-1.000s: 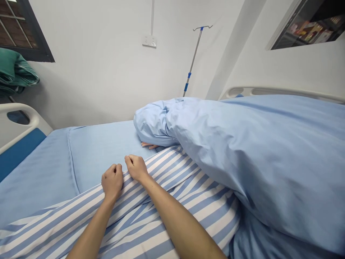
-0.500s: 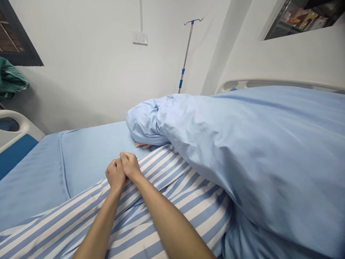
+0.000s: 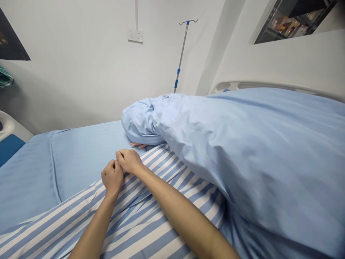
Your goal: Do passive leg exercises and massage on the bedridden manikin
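My left hand (image 3: 112,177) is closed in a fist, knuckles forward, above the far side of blue-and-white striped clothing (image 3: 151,230) on a person lying on the bed. Beside it on the right, and touching it, my right hand (image 3: 128,161) is also curled into a fist, thumb side up. No object shows in either fist; the undersides are hidden. Just beyond, fingers of the lying person's hand (image 3: 138,145) stick out from under a light blue quilt (image 3: 183,115). The quilt covers the right part of the bed in a bulky heap.
The light blue bed sheet (image 3: 83,151) stretches to the left, up to a white-and-blue bed end board (image 3: 12,138). A pale headboard (image 3: 256,84) stands at the right. Behind the bed are an IV pole (image 3: 181,57), a wall socket (image 3: 135,35) and a window (image 3: 293,21).
My view has turned slightly right, so the room sits further left. Both hands stay in fists side by side; the right has shifted slightly up and away relative to the left.
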Motion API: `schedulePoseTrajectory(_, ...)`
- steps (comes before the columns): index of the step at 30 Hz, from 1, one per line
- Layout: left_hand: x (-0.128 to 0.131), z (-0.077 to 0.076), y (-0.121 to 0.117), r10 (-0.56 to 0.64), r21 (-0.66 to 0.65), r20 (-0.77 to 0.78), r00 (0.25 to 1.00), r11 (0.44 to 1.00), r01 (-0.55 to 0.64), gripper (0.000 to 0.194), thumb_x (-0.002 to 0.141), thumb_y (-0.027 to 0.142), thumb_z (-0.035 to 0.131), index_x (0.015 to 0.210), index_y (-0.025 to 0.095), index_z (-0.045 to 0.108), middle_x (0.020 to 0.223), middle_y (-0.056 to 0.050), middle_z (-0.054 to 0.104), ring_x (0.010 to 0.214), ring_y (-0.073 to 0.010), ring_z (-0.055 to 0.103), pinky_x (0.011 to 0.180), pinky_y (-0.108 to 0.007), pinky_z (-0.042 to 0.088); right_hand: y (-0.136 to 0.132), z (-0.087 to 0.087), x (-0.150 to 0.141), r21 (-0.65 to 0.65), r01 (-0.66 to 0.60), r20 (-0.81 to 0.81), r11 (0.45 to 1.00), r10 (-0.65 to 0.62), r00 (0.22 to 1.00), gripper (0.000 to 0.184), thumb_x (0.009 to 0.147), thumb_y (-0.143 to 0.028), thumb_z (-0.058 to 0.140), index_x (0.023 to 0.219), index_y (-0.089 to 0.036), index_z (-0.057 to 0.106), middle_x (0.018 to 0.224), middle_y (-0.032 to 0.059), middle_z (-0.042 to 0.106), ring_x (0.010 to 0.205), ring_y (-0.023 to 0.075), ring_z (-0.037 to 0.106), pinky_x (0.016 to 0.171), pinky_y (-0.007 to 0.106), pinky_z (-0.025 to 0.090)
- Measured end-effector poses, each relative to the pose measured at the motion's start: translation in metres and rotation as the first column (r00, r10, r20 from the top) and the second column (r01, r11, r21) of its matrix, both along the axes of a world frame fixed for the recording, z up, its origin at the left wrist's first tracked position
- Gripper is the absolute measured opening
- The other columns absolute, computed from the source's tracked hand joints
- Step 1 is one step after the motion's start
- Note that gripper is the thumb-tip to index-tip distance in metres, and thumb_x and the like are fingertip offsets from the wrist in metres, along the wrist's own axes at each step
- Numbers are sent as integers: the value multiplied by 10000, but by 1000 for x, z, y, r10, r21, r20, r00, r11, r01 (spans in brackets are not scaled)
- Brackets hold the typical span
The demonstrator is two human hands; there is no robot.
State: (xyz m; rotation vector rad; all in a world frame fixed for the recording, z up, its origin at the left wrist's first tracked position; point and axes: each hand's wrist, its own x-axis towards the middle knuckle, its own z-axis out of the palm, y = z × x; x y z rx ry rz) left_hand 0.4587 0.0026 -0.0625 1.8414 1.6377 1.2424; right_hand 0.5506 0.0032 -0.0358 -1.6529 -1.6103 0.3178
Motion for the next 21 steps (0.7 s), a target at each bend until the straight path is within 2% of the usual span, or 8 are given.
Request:
schedulePoseTrajectory(3, 1, -1, 0, 9, 3, -25, 1000, 1000, -9, 352, 797, 322, 382, 480, 188, 305, 442, 53, 298, 486, -92, 299, 519, -241, 219, -4, -9, 7, 26, 29, -41, 999, -28, 999, 361, 875, -336, 377, 565, -193, 494, 545, -27, 477, 543, 105, 363, 544, 242, 230)
schedulePoseTrajectory(8, 8, 7, 3, -80, -27, -36, 996, 996, 79, 345, 765, 322, 419, 461, 184, 334, 435, 56, 311, 486, -85, 305, 517, -235, 235, -2, -17, 11, 112, 66, -265, 991, -34, 964, 396, 884, -366, 349, 540, -188, 433, 510, -47, 409, 533, 96, 357, 519, 225, 241)
schedulePoseTrajectory(10, 18, 13, 6, -111, -48, 91, 990, 992, 115, 333, 752, 330, 433, 464, 187, 347, 438, 59, 311, 484, -83, 311, 503, -231, 244, 2, -17, 14, 148, 58, -383, 987, 3, 924, 399, 876, -374, 352, 527, -188, 404, 501, -51, 400, 526, 93, 364, 509, 219, 253)
schedulePoseTrajectory(13, 37, 17, 11, -96, -43, 365, 926, 992, 120, 308, 757, 343, 415, 494, 195, 352, 462, 64, 327, 483, -82, 325, 488, -226, 270, 8, -17, 18, 172, 43, -550, 984, 60, 833, 382, 862, -371, 359, 527, -189, 393, 492, -54, 402, 513, 92, 379, 503, 215, 276)
schedulePoseTrajectory(15, 47, 15, 12, -56, -38, 404, 913, 996, 78, 313, 771, 354, 397, 504, 199, 348, 468, 63, 334, 488, -85, 327, 492, -229, 278, 9, -16, 21, 157, 62, -621, 986, 50, 783, 375, 858, -363, 356, 524, -193, 371, 477, -58, 377, 500, 92, 368, 497, 216, 280)
schedulePoseTrajectory(16, 50, 13, 11, -39, -38, 378, 925, 998, 57, 321, 778, 363, 391, 505, 200, 352, 469, 62, 340, 493, -88, 328, 496, -231, 278, 9, -15, 22, 140, 77, -628, 987, 29, 778, 373, 856, -356, 356, 519, -195, 357, 471, -58, 365, 495, 93, 361, 494, 218, 278)
schedulePoseTrajectory(18, 52, 8, 10, -23, -50, 296, 955, 998, 40, 336, 787, 382, 388, 506, 198, 370, 466, 57, 362, 503, -93, 333, 500, -237, 270, 6, -10, 23, 124, 114, -561, 986, -26, 827, 371, 856, -340, 361, 515, -194, 363, 480, -50, 382, 506, 97, 369, 505, 222, 274)
schedulePoseTrajectory(21, 50, 4, 7, -64, -78, 221, 973, 993, 83, 341, 785, 400, 398, 512, 196, 393, 465, 51, 396, 511, -98, 338, 493, -241, 257, -3, 3, 29, 180, 144, -281, 973, -90, 956, 342, 856, -346, 392, 560, -191, 464, 533, -31, 464, 555, 108, 408, 555, 231, 276)
